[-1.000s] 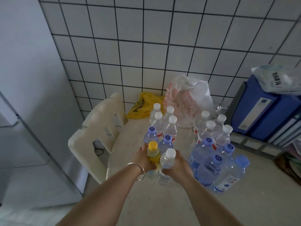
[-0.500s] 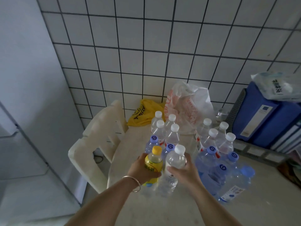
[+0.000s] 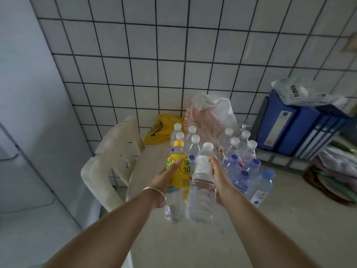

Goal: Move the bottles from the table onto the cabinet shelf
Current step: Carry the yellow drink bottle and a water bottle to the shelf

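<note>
My left hand (image 3: 164, 177) grips a yellow-labelled bottle (image 3: 178, 171) with a yellow cap, held up above the table (image 3: 289, 229). Beside it my right hand (image 3: 220, 178) grips a clear water bottle (image 3: 201, 182) with a white cap and a white label. Both bottles are lifted clear of the table and nearly touch each other. Behind them several white-capped bottles (image 3: 193, 144) stand near the wall, and a group with blue caps (image 3: 249, 171) stands at the right. No cabinet shelf shows itself plainly in this view.
A white plastic chair (image 3: 112, 167) stands left of the table. A tall pale cabinet or fridge (image 3: 29, 132) fills the left side. A yellow bag (image 3: 160, 130) and a white plastic bag (image 3: 210, 117) lie against the tiled wall. Blue binders (image 3: 293, 126) stand at the right.
Both hands closed on their bottles on the table, then lifted them up and toward me. The other bottles have stayed in place.
</note>
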